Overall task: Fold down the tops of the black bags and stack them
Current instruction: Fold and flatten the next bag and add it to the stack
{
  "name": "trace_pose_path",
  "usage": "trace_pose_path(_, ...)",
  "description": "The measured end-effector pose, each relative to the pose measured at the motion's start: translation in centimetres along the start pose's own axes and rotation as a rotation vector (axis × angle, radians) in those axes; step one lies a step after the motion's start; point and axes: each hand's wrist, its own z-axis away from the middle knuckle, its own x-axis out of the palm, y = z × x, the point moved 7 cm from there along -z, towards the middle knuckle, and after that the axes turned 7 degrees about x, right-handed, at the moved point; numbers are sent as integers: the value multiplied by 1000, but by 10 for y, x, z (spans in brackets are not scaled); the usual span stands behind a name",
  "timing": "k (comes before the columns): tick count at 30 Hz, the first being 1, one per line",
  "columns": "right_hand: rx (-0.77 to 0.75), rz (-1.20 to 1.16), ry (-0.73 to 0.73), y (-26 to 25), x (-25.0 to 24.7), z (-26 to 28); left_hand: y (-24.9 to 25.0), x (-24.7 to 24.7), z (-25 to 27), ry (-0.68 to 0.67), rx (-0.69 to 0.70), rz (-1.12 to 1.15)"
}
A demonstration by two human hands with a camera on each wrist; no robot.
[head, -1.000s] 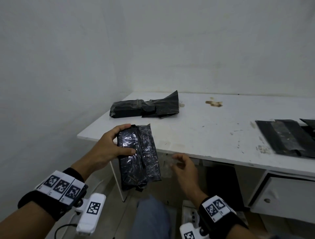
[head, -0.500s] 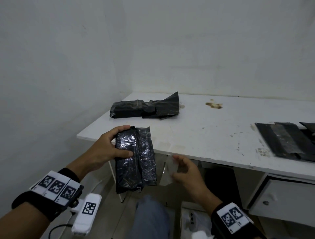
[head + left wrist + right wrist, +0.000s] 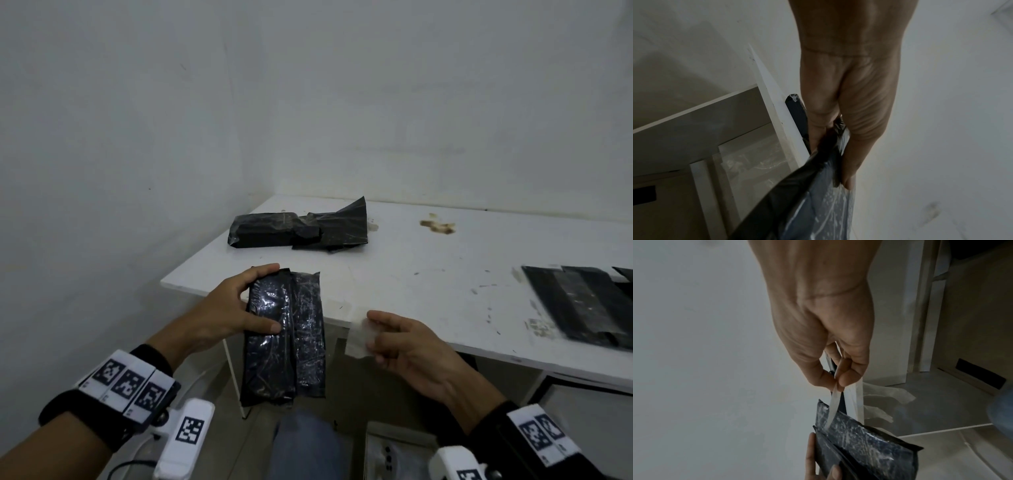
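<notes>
Risks first. Held bag [image 3: 286, 337] hangs off the near edge of the bench [image 3: 428, 274], gripped at its upper part only; a loosened grip would likely drop it to the floor. The pale strip [image 3: 359, 337], which looks like a peeled liner or tape, could cling to the fingers or stick back on the glossy film if it swings toward the bag. A fold not pressed flat would probably spring open once stacked.

Left hand [image 3: 233, 308]: clamped on the held bag, thumb across the front face, fingers curled over its top edge. The left wrist view shows the thumb lying along the black film.

Right hand [image 3: 407, 346]: just right of the held bag, not touching it. Fingers drawn together, pinching the pale strip between thumb and fingertips; the right wrist view confirms the pinch, with the strip trailing down toward the bag's top corner.

Other bags, relative to the held bag: one filled bag [image 3: 298, 229] lies on the bench beyond it, its top loose and crumpled. Flat black bags [image 3: 582, 305] lie far to its right, at the bench's near edge.
</notes>
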Motion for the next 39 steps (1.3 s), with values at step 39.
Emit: trace_pose_path(39, -504, 970, -104, -40, 74, 25, 33, 47, -30, -68, 135, 43)
